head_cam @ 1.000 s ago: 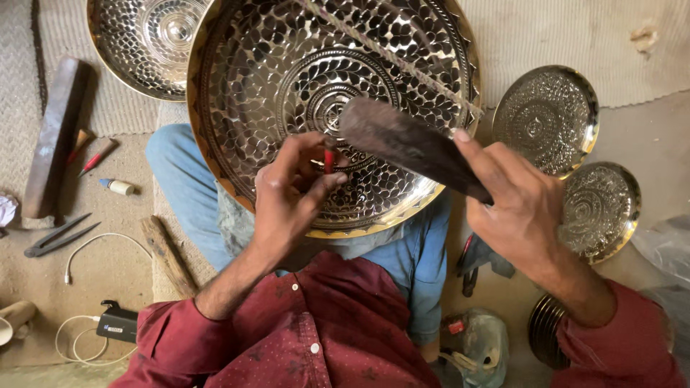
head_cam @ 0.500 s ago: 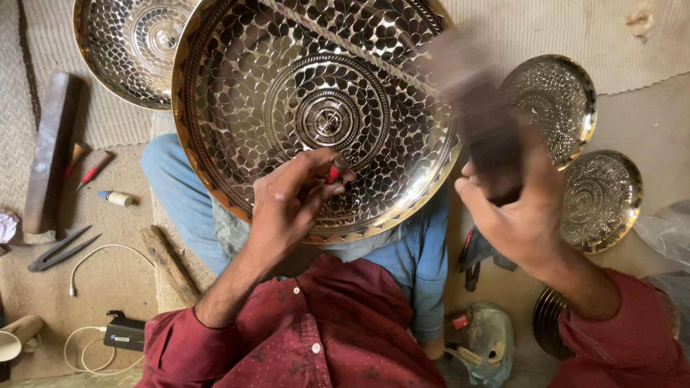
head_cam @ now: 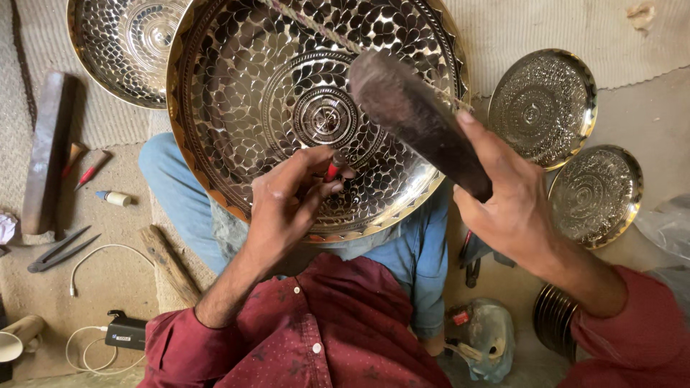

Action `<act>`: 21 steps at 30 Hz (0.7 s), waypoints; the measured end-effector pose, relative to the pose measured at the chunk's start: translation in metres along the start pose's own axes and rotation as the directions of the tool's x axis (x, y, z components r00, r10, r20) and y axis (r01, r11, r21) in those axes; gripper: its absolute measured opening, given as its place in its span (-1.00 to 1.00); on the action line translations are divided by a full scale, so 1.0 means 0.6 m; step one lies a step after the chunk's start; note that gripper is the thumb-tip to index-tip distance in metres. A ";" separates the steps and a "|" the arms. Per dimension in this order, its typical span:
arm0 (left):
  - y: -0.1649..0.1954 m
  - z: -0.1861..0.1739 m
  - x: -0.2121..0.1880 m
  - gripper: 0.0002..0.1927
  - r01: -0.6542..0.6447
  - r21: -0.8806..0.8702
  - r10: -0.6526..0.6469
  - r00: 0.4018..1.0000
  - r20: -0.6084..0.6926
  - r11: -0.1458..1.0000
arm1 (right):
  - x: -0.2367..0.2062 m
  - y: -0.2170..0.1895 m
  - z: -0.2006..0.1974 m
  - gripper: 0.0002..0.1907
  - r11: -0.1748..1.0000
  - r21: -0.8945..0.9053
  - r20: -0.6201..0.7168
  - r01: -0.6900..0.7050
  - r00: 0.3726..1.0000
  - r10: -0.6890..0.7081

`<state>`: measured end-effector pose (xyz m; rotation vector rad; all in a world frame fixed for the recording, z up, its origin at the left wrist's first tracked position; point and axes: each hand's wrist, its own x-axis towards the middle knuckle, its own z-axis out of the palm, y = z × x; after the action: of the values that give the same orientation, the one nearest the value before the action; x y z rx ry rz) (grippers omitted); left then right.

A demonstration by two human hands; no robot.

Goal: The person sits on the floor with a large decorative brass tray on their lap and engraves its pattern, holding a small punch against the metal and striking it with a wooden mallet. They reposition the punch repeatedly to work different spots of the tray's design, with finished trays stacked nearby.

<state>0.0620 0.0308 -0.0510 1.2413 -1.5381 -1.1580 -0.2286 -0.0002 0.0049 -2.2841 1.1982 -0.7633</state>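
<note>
The big tray (head_cam: 237,108) rests on the person's lap, centre of the scene. The left hand (head_cam: 287,208) pinches a red punch (head_cam: 333,169) against its engraved face. The right hand (head_cam: 514,205) grips a dark mallet (head_cam: 417,118) raised above the tray's right side.

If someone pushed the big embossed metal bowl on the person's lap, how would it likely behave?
The big bowl looks like rigid sheet metal, so probably stiff. Its rounded form resting on the lap would likely rock. The polished surface may be slippery.
</note>
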 end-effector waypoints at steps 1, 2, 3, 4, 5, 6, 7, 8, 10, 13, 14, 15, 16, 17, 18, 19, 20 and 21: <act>-0.002 -0.001 0.001 -0.61 -0.020 0.021 0.020 1.000 0.007 1.000 | 0.001 0.001 0.000 -0.14 0.985 -0.175 0.073 0.013 0.997 0.000; -0.005 -0.001 0.001 -0.61 -0.041 0.041 0.041 0.999 0.014 0.998 | 0.001 0.003 0.000 -0.12 0.938 -0.343 0.144 0.039 0.990 0.011; -0.007 -0.001 0.002 -0.61 -0.063 0.062 0.062 0.998 0.021 0.996 | 0.002 0.005 0.001 -0.11 0.863 -0.500 0.210 0.077 0.977 0.035; -0.010 -0.002 0.003 -0.61 -0.073 0.054 0.072 0.997 0.017 0.996 | 0.001 0.006 0.003 -0.13 0.942 -0.336 0.137 0.003 0.989 0.046; -0.013 -0.001 0.003 -0.60 -0.080 0.043 0.079 0.997 0.013 0.996 | 0.001 0.007 0.004 -0.15 0.986 -0.155 0.070 -0.061 0.995 0.073; -0.015 0.000 0.001 -0.60 -0.083 0.033 0.083 0.997 0.005 0.996 | 0.000 0.008 0.005 -0.17 0.993 0.036 0.012 -0.110 0.994 0.110; -0.018 -0.001 0.001 -0.61 -0.059 0.068 0.058 0.998 0.017 0.996 | -0.001 0.008 0.004 -0.18 0.984 -0.173 0.065 -0.042 0.996 0.054; -0.021 -0.002 0.002 -0.63 -0.038 0.104 0.036 0.999 0.028 0.994 | -0.002 0.008 0.004 -0.18 0.928 -0.371 0.127 0.041 0.992 0.007; -0.023 -0.003 0.001 -0.63 -0.040 0.102 0.036 0.999 0.032 0.994 | -0.002 0.009 0.002 -0.18 0.922 -0.385 0.135 0.033 0.991 0.021; -0.021 -0.005 -0.003 -0.63 -0.024 0.075 0.022 0.999 0.029 0.997 | 0.000 0.010 0.002 -0.18 0.975 -0.215 0.094 -0.054 0.993 0.076; -0.020 -0.006 -0.002 -0.66 0.025 0.130 -0.030 0.999 0.038 0.991 | 0.003 0.011 0.004 -0.18 0.912 -0.408 0.147 0.050 0.989 0.012; -0.018 -0.008 -0.001 -0.68 0.071 0.185 -0.080 0.996 0.044 0.980 | 0.005 0.012 0.005 -0.17 0.801 -0.578 0.210 0.157 0.977 -0.039; -0.016 -0.009 0.000 -0.66 0.017 0.122 -0.022 0.999 0.041 0.992 | 0.007 0.011 0.005 -0.20 0.914 -0.401 0.152 0.060 0.988 0.002; -0.013 -0.011 0.000 -0.63 -0.036 0.058 0.033 0.999 0.040 0.998 | 0.007 0.008 0.006 -0.21 0.979 -0.199 0.104 -0.038 0.993 0.060; -0.011 -0.011 0.001 -0.61 -0.088 -0.008 0.088 0.996 0.033 0.996 | 0.007 0.006 0.005 -0.22 0.992 0.016 0.072 -0.127 0.989 0.125; -0.008 -0.011 0.000 -0.62 -0.073 0.019 0.072 0.997 0.027 0.997 | 0.008 0.003 0.003 -0.23 0.986 -0.139 0.112 -0.090 0.988 0.106; -0.006 -0.012 0.000 -0.62 -0.058 0.048 0.057 0.998 0.024 0.997 | 0.009 0.000 0.003 -0.23 0.957 -0.288 0.152 -0.046 0.984 0.093; -0.005 -0.013 0.002 -0.62 -0.048 0.077 0.046 0.999 0.020 0.996 | 0.009 -0.002 0.001 -0.24 0.903 -0.430 0.190 0.005 0.978 0.085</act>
<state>0.0701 0.0280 -0.0519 1.2413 -1.6307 -1.0916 -0.2248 -0.0044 0.0063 -2.5970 1.4184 -0.2496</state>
